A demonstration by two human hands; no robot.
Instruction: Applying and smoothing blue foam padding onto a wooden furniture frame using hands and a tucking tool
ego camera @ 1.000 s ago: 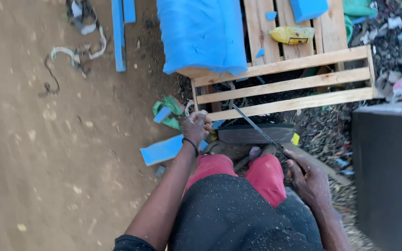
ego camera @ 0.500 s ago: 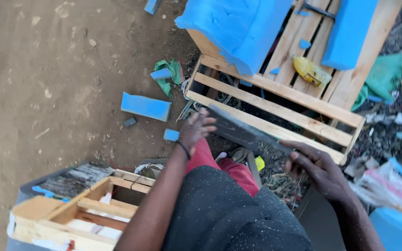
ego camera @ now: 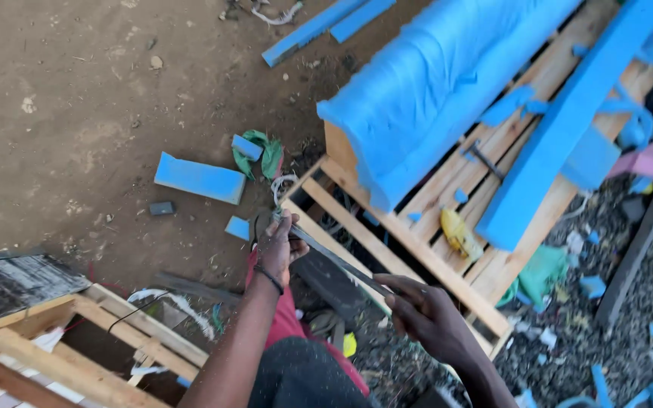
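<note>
Both hands grasp one blade (ego camera: pixel 341 262): left hand (ego camera: pixel 277 245) at 9 o'clock, right hand (ego camera: pixel 425 313) at 4, beside one pallet (ego camera: pixel 417 249).

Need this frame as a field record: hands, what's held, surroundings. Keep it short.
left hand: grips one end of the thin dark blade
right hand: grips the blade's other end
blade: spans both hands, over the near edge of the wooden pallet
on pallet: blue-wrapped block, blue plank, yellow scrap
ground: blue offcut, green scrap
lower left: wooden frame
</note>
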